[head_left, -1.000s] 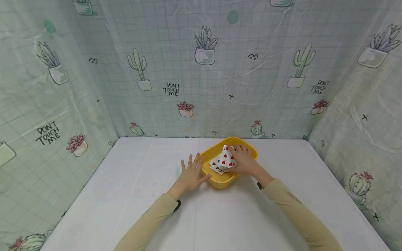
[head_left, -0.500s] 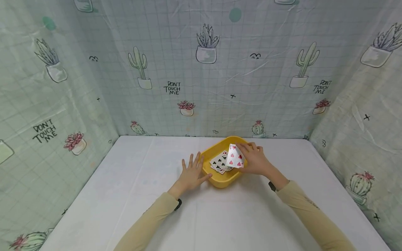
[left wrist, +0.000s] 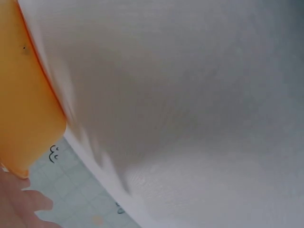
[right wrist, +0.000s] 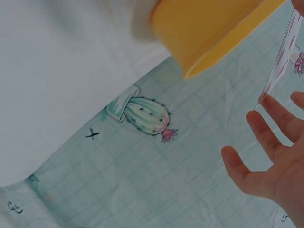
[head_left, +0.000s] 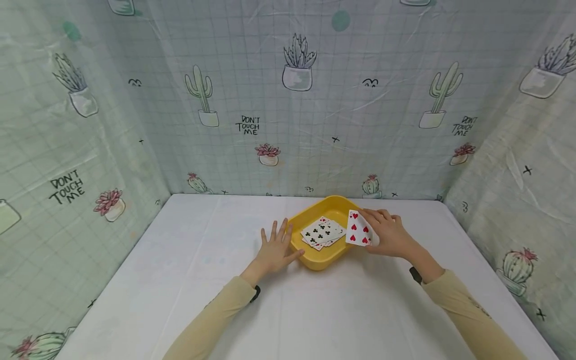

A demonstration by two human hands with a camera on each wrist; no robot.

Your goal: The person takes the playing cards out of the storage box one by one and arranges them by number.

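Observation:
In the head view, my right hand pinches a playing card with red hearts, held tilted over the right rim of a yellow plastic tub. The right wrist view shows the card nearly edge-on at the fingertips, with the other fingers spread. Inside the tub lies a small loose pile of playing cards, a clubs card face up on top. My left hand has its fingers spread straight at the tub's left rim. The left wrist view catches only part of that hand beside the tub.
A white-covered table bears the tub near its back edge. Behind it and on both sides hangs a pale checked cloth printed with cacti.
My right hand has lifted the hearts card off the pile and carried it right to the tub's rim, uncovering the clubs card below. The left hand stays in place.

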